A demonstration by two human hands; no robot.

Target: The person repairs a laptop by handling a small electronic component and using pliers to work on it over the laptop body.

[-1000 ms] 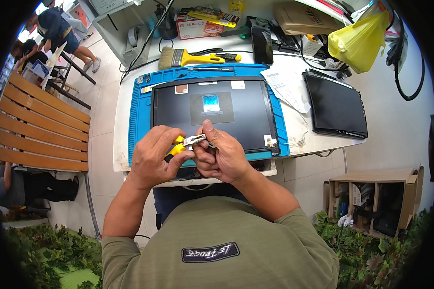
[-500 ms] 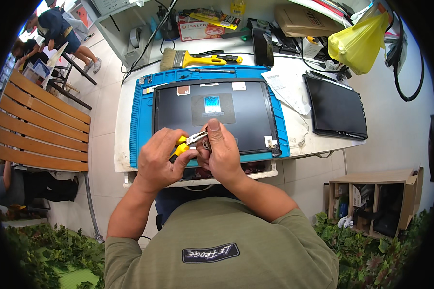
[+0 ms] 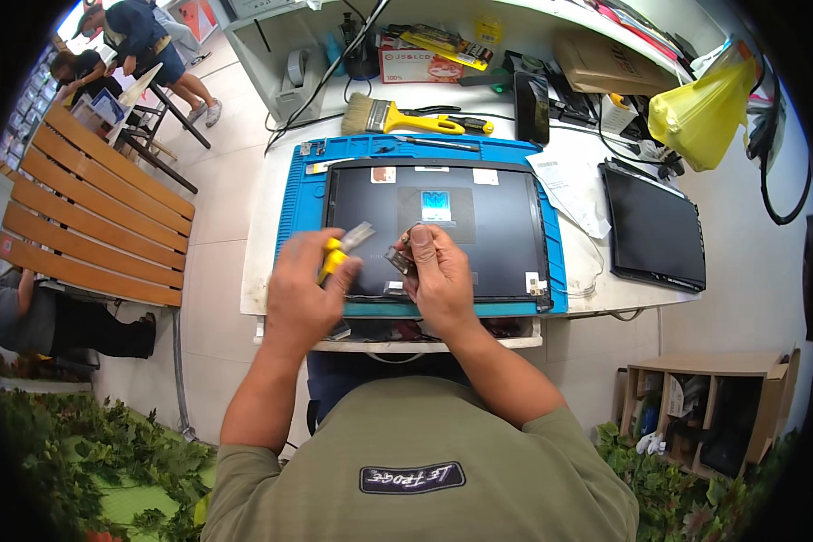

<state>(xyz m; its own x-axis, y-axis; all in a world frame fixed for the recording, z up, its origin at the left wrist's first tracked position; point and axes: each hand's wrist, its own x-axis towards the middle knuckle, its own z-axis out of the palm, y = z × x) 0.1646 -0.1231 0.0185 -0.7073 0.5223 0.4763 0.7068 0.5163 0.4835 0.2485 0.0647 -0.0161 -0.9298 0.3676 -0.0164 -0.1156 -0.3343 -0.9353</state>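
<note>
In my left hand [image 3: 300, 282] is a pair of pliers [image 3: 334, 262] with yellow handles, its metal jaws blurred by motion. My right hand [image 3: 444, 282] pinches a small dark metal piece [image 3: 397, 260] between thumb and fingers; its exact kind is too small to tell. A gap separates the plier jaws from that piece. Both hands are above the near part of a dark laptop-lid-like panel [image 3: 506, 226] with a shiny blue sticker [image 3: 436, 206] and several pale patches. Under the panel lies a blue work mat [image 3: 303, 194].
Beyond the mat lie a wide paintbrush [image 3: 370, 116] with a yellow handle and a black phone [image 3: 531, 108]. Papers [image 3: 569, 185] and a black screen [image 3: 655, 226] are to the right. A yellow bag [image 3: 703, 113] hangs there. An open drawer [image 3: 506, 341] juts out below the table's front edge.
The pliers, which were at the small metal piece, have moved left away from it with my left hand. The piece stays in my right hand. The whole view has shifted a little.
</note>
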